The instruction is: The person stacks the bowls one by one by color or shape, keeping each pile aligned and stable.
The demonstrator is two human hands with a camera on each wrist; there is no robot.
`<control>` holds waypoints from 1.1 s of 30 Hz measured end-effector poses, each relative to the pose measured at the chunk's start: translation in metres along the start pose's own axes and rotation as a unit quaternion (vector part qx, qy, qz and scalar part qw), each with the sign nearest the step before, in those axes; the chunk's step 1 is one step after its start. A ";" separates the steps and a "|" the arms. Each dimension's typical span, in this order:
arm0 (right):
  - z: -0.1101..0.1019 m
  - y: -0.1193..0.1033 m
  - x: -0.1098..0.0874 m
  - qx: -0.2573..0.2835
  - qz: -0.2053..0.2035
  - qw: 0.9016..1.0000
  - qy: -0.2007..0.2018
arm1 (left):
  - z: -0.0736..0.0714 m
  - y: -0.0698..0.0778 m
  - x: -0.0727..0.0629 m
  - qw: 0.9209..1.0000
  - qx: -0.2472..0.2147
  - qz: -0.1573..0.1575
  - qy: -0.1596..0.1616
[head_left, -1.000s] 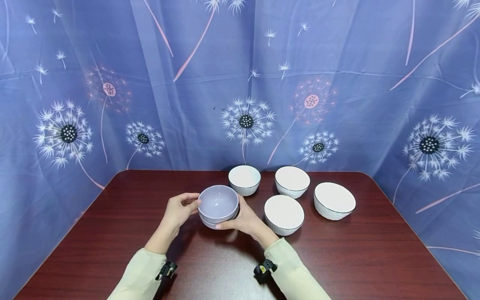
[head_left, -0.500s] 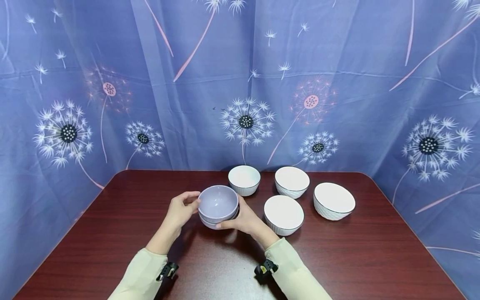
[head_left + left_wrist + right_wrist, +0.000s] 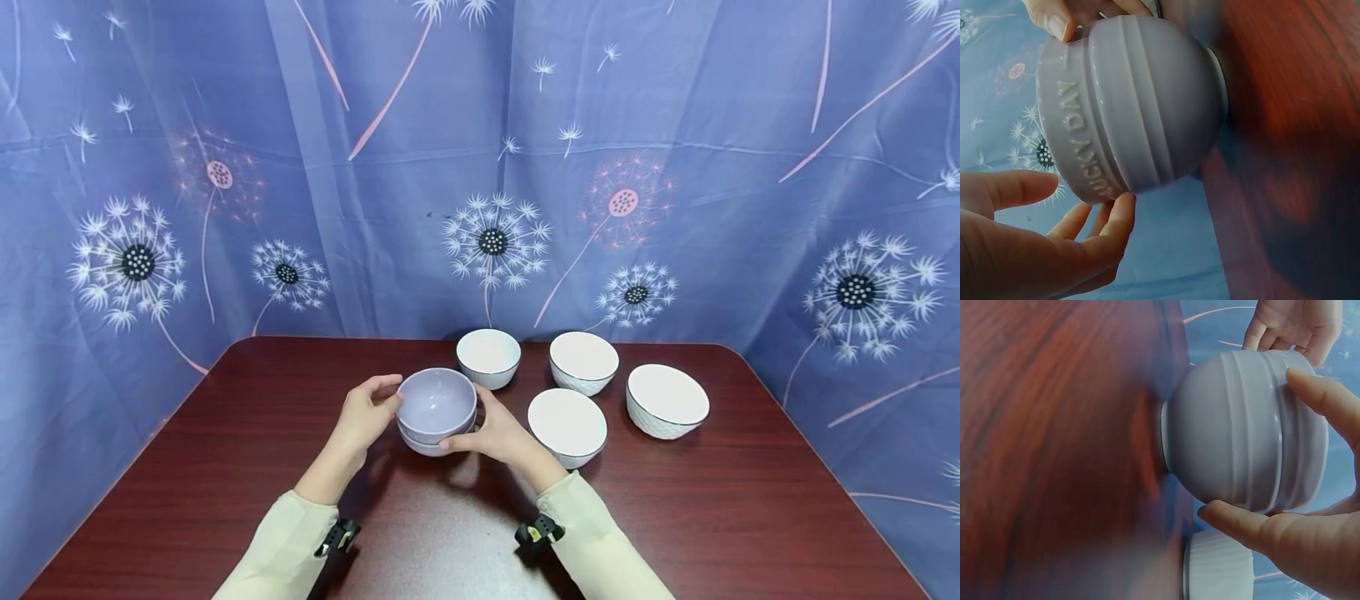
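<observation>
Two lavender-grey bowls stand nested upright on the table, one in the other. The upper bowl point(image 3: 437, 404) shows raised LUCKY DAY lettering in the left wrist view. The lower bowl point(image 3: 1179, 94) has its foot right at the table surface. My right hand point(image 3: 498, 433) holds the stack from the right, thumb at the seam between the bowls in front and fingers round the far side. On the left, my left hand point(image 3: 363, 417) touches the upper bowl's side with relaxed, slightly bent fingertips. Its thumb stands a little off the wall in the left wrist view.
Right of the stack are four white bowls with dark rims: a ribbed bowl point(image 3: 489, 379) behind, another ribbed bowl point(image 3: 567, 429) close to my right wrist, and textured bowls point(image 3: 585, 383) point(image 3: 666, 425) farther right. A blue dandelion-print curtain point(image 3: 375, 208) hangs behind the dark red table point(image 3: 225, 450).
My right thumb has slid slightly up and to the right along the front of the stack. The left hand has shifted very little, and the bowls stay in place.
</observation>
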State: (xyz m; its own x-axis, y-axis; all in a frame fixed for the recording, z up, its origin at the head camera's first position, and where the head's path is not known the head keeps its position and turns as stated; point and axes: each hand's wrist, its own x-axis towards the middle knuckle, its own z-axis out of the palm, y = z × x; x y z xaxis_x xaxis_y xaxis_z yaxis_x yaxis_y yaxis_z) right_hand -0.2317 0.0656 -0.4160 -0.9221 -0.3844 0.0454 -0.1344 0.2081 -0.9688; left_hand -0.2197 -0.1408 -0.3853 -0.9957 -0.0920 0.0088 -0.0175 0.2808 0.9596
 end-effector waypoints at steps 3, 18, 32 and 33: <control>-0.003 -0.001 0.000 0.003 -0.008 1.000 -0.006 | 0.001 0.003 0.000 1.000 0.005 0.001 -0.002; -0.020 -0.008 -0.013 0.012 -0.004 1.000 0.008 | 0.008 0.020 -0.008 1.000 -0.018 0.019 -0.012; -0.048 -0.018 -0.020 0.022 -0.042 0.998 0.050 | 0.032 0.040 -0.008 0.996 -0.071 0.054 0.004; -0.051 -0.018 -0.021 0.019 -0.045 0.997 0.053 | 0.034 0.042 -0.008 0.995 -0.078 0.056 0.003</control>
State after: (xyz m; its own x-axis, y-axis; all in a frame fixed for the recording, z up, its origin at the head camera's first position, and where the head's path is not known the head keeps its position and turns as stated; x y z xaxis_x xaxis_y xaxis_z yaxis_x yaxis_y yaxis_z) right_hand -0.2285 0.1157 -0.3871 -0.9405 -0.3019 0.1557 -0.2062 0.1429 -0.9680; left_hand -0.2153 -0.0957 -0.3549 -0.9899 -0.0750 0.1200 0.1089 0.1379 0.9844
